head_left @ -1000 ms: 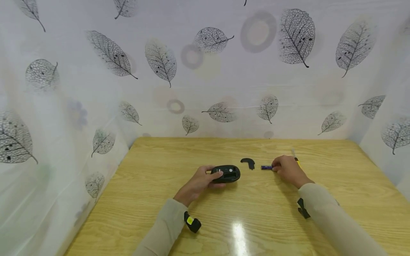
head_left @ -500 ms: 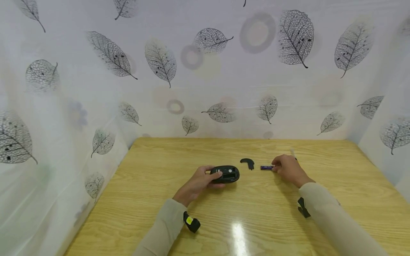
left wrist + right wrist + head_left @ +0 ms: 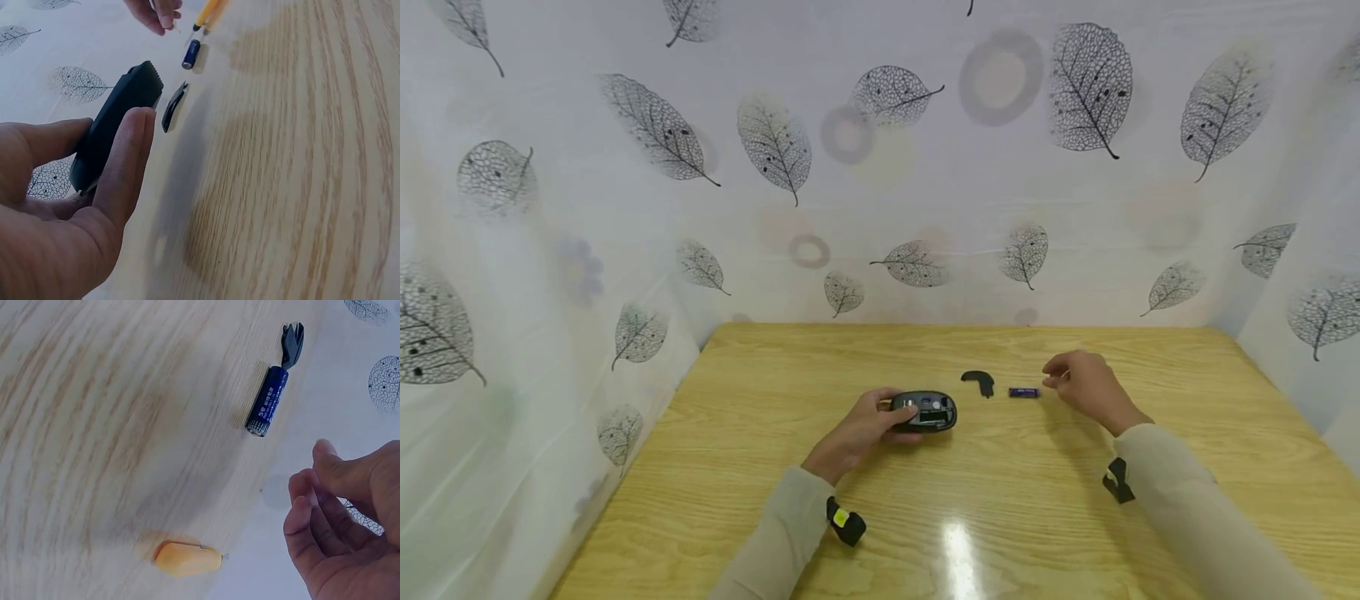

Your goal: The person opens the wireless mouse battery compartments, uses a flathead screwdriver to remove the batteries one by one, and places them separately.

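Observation:
My left hand grips a black computer mouse, its underside facing up, with the thumb across it. A dark battery slot shows in that underside. On the table to its right lies a curved black battery cover, and beyond that a blue-purple battery. My right hand is just right of the battery, fingers loosely bent and holding nothing. In the right wrist view a gap separates the fingertips from the battery.
A screwdriver with a yellow-orange handle lies near the right hand; in the head view the hand hides it. The wooden table ends at a leaf-printed sheet behind, with more sheeting at both sides.
My right hand has let go of the battery and moved slightly right, leaving it on the table. The screwdriver is now hidden in the head view. My left hand still holds the mouse, tilted slightly.

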Available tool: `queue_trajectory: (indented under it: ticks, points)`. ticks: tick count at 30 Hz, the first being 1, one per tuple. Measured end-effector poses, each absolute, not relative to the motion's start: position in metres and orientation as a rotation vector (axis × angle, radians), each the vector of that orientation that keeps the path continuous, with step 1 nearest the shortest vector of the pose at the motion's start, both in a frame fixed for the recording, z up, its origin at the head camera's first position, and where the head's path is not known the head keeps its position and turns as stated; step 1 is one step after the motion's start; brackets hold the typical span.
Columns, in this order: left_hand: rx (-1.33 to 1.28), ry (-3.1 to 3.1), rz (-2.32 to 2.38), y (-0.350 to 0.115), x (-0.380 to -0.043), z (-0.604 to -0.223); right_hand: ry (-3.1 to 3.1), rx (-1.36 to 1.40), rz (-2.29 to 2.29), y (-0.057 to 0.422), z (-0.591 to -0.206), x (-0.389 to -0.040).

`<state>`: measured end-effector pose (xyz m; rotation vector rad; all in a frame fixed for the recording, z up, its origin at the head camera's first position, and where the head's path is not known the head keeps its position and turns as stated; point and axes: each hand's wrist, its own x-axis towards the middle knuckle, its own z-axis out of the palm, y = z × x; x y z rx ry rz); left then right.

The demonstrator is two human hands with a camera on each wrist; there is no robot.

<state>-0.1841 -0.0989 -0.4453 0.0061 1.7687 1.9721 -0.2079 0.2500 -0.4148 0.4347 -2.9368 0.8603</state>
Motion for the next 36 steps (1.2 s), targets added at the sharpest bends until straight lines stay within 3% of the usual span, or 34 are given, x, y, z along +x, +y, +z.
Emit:
queue_trajectory:
  ticks: [36]
  points:
    - [-0.006, 2.141, 1.723, -0.097, -0.1804, -0.452, -2.925, 0.441, 0.808, 0.2489, -0.4124, -0.1983]
